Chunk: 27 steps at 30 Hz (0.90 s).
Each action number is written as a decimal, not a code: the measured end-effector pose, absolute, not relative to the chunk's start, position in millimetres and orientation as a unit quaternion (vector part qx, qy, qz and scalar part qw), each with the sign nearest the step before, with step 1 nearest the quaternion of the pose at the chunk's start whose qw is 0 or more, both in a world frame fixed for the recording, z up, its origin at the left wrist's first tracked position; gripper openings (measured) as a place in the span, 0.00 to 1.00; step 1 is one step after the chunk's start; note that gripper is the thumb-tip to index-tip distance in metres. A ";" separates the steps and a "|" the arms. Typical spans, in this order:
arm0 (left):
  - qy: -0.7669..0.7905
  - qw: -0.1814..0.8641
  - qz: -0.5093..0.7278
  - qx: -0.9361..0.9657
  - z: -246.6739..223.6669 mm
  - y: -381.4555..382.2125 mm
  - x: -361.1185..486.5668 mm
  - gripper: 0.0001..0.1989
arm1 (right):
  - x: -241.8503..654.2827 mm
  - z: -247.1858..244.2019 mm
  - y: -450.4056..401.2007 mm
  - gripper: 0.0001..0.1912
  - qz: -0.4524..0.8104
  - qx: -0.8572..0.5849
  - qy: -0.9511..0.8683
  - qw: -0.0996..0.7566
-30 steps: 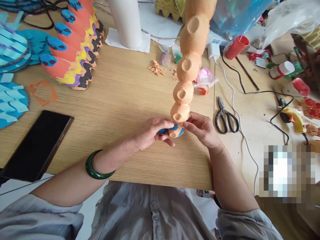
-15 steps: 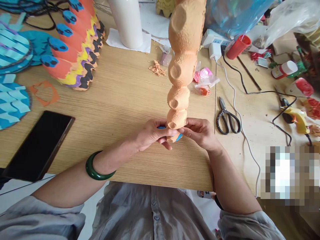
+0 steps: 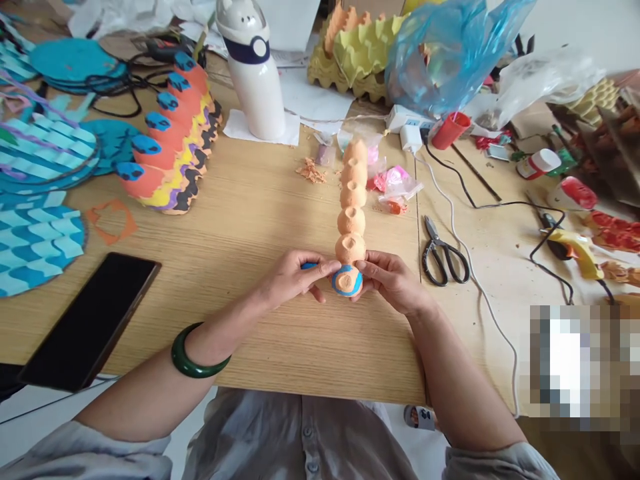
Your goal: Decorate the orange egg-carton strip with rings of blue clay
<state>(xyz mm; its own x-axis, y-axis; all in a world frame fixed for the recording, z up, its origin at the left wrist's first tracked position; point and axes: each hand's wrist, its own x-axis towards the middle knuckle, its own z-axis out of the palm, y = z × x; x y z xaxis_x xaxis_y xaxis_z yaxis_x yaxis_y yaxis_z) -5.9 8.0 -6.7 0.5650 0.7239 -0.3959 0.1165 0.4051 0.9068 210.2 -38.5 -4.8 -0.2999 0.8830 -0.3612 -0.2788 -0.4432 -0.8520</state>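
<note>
An orange bumpy strip of egg-carton cups (image 3: 352, 220) stretches away from me over the table, its near cup marked with a blue ring. My left hand (image 3: 305, 273) pinches that near end from the left, with a bit of blue showing at its fingers that I cannot make out. From the right, my right hand (image 3: 390, 277) grips the same end between thumb and fingers. The undersides of the fingers are partly hidden.
Black scissors (image 3: 443, 253) lie right of my hands, beside a white cable. A phone (image 3: 93, 320) rests at the left, below a painted orange carton piece (image 3: 170, 140). A white bottle (image 3: 255, 80), paint bags and a blue plastic bag (image 3: 435, 60) stand farther back.
The strip's far end has dropped away from the camera, so it appears smaller and its blue-ringed near cup shows. The view has tilted up, revealing more of the table's back. Both hands keep hold.
</note>
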 end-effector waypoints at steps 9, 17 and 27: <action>0.439 0.719 0.194 0.503 -8.2 7.8 -8.2 0.26 | 209.2 1.0 -42.9 0.24 0.653 -0.548 -0.415 0.317; 0.494 0.636 0.327 0.495 -8.3 6.2 -8.5 0.17 | 212.1 -11.6 -46.1 0.16 0.412 -0.672 -0.537 0.300; 0.281 0.837 0.411 0.227 5.5 -1.1 2.0 0.23 | 191.8 -0.5 -52.6 0.13 0.053 -0.494 -0.748 0.440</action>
<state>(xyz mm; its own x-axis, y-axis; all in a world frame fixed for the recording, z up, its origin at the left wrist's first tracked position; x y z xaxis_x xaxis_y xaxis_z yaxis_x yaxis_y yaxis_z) 2.0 -1.1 5.5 0.5045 0.8156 -0.2834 -0.5599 0.5589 0.6117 191.8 -52.6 -0.5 -0.1245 0.7856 0.6060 0.6922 0.5064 -0.5142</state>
